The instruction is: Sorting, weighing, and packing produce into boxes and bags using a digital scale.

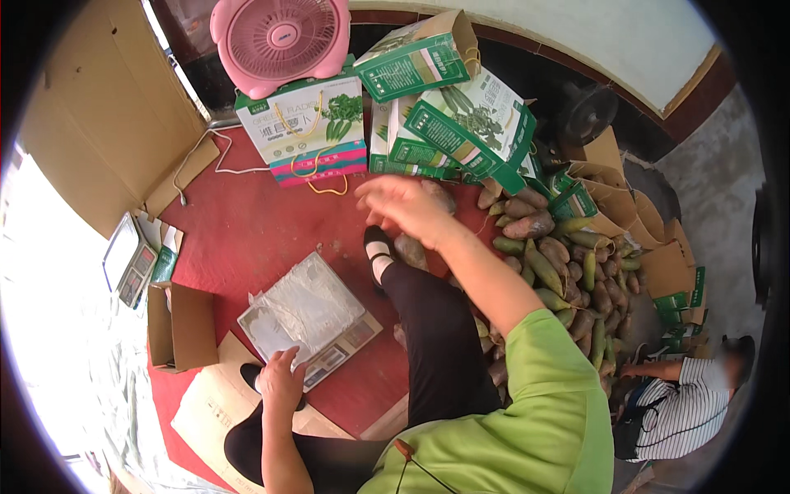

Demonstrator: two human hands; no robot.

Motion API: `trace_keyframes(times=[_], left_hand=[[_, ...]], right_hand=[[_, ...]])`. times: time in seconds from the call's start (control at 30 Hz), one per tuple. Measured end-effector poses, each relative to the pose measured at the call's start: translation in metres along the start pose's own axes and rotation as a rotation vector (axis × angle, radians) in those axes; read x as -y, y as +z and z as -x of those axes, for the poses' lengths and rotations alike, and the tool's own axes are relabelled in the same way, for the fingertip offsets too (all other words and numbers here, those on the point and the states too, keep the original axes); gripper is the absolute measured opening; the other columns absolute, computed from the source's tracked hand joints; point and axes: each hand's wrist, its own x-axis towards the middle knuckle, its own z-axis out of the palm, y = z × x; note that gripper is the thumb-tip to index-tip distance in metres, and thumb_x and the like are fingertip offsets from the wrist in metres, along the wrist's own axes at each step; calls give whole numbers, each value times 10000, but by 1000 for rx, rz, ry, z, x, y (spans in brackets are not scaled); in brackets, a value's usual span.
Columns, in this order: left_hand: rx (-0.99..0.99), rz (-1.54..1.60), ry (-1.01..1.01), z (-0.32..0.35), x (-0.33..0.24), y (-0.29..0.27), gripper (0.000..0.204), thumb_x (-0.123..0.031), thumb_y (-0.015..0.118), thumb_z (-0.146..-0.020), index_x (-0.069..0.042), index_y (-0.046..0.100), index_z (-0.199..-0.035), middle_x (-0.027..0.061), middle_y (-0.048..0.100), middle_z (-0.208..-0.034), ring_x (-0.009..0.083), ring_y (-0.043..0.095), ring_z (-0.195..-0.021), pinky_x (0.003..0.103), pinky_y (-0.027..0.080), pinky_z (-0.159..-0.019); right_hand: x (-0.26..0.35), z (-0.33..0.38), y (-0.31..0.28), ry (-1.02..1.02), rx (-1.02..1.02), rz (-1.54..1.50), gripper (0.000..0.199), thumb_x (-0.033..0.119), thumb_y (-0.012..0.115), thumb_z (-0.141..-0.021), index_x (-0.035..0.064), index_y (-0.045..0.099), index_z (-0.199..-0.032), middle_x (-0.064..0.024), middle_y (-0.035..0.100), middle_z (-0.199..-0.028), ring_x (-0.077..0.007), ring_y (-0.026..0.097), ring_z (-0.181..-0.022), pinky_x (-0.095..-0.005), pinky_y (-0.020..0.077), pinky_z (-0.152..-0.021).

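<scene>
My right hand (403, 207) reaches forward over the red floor covering (239, 222), its fingers loosely stretched out and nothing seen in them. My left hand (282, 379) hovers by the near left corner of a flat electronic scale (362, 331). Its fingers are slightly curled and apart, with nothing visible in them; whether they touch the scale I cannot tell. Crumpled clear plastic (317, 296) covers the scale's plate. Under my right forearm lies a plastic-wrapped radish (410, 251), next to my shoe. To the right spreads a heap of green and brownish long radishes (568, 284).
Green-and-white cartons (477, 119) pile up at the back; a pink fan (284, 41) tops another carton (309, 123). On the left stand an open brown box (183, 325) and a second scale (132, 263). Another person (679, 403) is beside the heap at right.
</scene>
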Motion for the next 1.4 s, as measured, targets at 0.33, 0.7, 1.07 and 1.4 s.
trace_keyframes(times=[0.33, 0.7, 1.07, 1.4], left_hand=[[103, -102, 24, -11, -19, 0, 356, -231, 662, -764, -100, 625, -1092, 138, 626, -985, 325, 591, -938, 433, 432, -800], [179, -68, 67, -23, -13, 9, 372, -140, 684, -726, -49, 631, -1083, 168, 625, -965, 340, 605, -875, 408, 478, -755], [295, -210, 47, -41, -3, 23, 442, -277, 644, -778, -187, 572, -1205, 111, 623, -1036, 319, 614, -852, 448, 410, -726], [236, -112, 44, -38, -20, 9, 377, -140, 650, -716, -54, 634, -1083, 177, 634, -951, 349, 611, -887, 403, 488, -779]], right_hand=[[41, -105, -171, -373, -847, 390, 436, 268, 615, -847, -29, 554, -1160, -147, 598, -1135, -225, 558, -1058, -312, 431, -872], [96, -214, -236, -407, -1177, 406, 745, 410, 683, -754, -61, 432, -1274, -223, 500, -1246, -297, 521, -1127, -380, 457, -892], [78, -241, -268, 96, -1065, 474, 647, 516, 458, -821, -39, 605, -1119, -230, 557, -1212, -332, 575, -1082, -417, 430, -928], [109, -188, -221, -114, -1070, 315, 382, 299, 543, -780, -59, 640, -868, -129, 616, -826, -225, 587, -711, -353, 509, -479]])
